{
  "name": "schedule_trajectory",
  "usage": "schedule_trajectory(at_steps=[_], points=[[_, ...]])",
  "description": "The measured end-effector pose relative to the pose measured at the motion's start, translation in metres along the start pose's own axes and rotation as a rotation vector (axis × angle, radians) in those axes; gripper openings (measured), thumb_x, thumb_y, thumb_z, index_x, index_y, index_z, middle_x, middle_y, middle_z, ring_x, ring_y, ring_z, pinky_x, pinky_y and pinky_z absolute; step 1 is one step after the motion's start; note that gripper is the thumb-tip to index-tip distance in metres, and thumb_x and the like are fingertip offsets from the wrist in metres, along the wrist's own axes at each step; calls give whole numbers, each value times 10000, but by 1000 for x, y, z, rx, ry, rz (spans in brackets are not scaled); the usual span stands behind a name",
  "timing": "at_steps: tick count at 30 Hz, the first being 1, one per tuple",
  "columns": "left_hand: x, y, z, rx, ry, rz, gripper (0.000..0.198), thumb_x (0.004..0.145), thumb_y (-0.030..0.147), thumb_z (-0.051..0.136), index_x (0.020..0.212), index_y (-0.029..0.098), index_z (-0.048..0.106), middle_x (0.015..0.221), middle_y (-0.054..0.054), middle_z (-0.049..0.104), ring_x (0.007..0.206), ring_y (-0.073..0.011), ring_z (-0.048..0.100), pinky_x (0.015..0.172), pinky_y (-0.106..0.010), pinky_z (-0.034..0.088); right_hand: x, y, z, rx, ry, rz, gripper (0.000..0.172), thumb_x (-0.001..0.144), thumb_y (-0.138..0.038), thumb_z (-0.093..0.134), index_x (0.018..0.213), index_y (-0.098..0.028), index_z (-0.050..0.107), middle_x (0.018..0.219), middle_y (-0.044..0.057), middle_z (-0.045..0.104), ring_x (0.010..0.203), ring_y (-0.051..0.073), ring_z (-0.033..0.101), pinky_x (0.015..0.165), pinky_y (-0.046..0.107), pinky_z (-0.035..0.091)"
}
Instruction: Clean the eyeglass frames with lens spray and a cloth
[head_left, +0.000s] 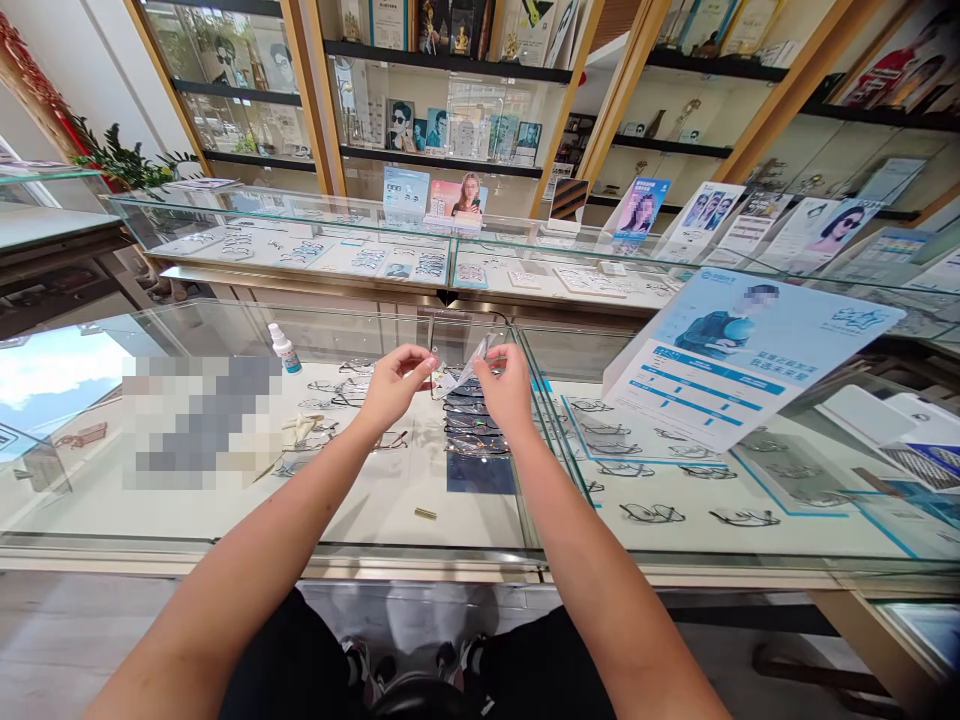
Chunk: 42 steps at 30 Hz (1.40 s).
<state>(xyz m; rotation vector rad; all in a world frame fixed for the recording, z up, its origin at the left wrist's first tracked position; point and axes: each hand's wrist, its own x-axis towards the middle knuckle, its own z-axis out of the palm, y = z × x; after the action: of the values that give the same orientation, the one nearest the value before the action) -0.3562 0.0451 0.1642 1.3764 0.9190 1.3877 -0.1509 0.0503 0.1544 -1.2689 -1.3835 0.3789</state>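
Observation:
My left hand (399, 384) and my right hand (505, 388) are raised over the glass display counter (375, 520), a short gap between them. Thumb and fingers of the right hand pinch a thin, clear plastic sheet or small bag (466, 372), which slants down toward the left. The left fingertips are pressed together at a small item that is too fine to make out. Below the hands, a column of eyeglasses (477, 424) lies on a dark blue sheet (480, 476). Other eyeglasses (349, 388) lie left of it, partly behind my left forearm.
A small white spray bottle (283, 350) stands on the counter at the left, near a blurred patch. A large blue-and-white sign (750, 350) leans on the right, above more eyeglasses (652, 513). Another glass showcase (300, 215) runs behind, with shelving beyond it.

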Motion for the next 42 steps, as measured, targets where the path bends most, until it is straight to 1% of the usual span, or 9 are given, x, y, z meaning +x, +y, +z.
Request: schedule_trajectory(at_steps=[4,9,12,16,23,26,33,40,42], points=[[4,2,-5,-21,101,15,513,774,643,917,958,202,731,1053,-94,740,1058,-249,703,829,-382,681,0,5,0,-85,52,71,348,865,-361,744,1124,-269,531,1263,96,615,1068,261,653,963,450,534],[6,3,-7,-33,161,38,540,743,657,927,954,205,720,1033,-88,740,1048,-245,710,811,-362,678,-2,7,1,-155,5,8,330,828,-263,707,1126,-260,566,1316,137,603,1260,337,588,1119,540,475],[5,3,-7,-5,133,33,524,765,658,912,951,206,724,1050,-91,741,1046,-241,709,811,-357,679,-3,4,0,-221,19,-29,259,848,-249,677,1095,-258,600,1298,140,631,1256,355,574,1127,570,456],[2,4,-4,39,47,28,499,793,648,899,919,196,730,1122,-102,738,1048,-231,696,812,-352,682,-7,-8,-2,-255,23,-115,179,914,-320,701,1077,-260,661,1286,130,690,1274,371,577,1155,600,431],[-2,5,0,29,-80,73,469,783,615,921,906,191,765,1278,-143,679,1277,-317,655,811,-361,688,-14,-24,1,-47,-338,-303,219,984,-406,724,1165,-294,773,1279,82,792,1260,325,653,1138,532,510],[-2,5,0,6,-102,48,465,763,594,946,904,184,779,1309,-146,667,1251,-309,669,824,-364,683,-15,-24,3,2,-400,-288,234,999,-410,705,1177,-283,787,1246,83,813,1222,310,681,1097,516,547],[-4,11,-1,-5,-148,-15,484,744,587,968,881,179,747,1398,-149,663,1190,-278,697,861,-375,680,-16,-24,2,67,-429,-214,269,957,-376,730,1201,-289,801,1240,74,837,1192,286,744,1067,479,584],[-4,8,-3,-42,-181,-62,512,780,569,945,1010,215,655,1403,-123,688,1176,-255,726,857,-351,657,-18,-24,4,96,-415,-201,221,964,-357,717,1157,-298,807,1217,48,848,1144,264,769,1048,459,579],[-3,6,-3,-32,-182,-50,488,793,548,934,1019,212,661,1393,-124,697,1180,-251,728,898,-361,645,-18,-24,4,110,-411,-195,229,968,-364,719,1165,-295,813,1229,53,847,1143,266,769,1046,457,578]])
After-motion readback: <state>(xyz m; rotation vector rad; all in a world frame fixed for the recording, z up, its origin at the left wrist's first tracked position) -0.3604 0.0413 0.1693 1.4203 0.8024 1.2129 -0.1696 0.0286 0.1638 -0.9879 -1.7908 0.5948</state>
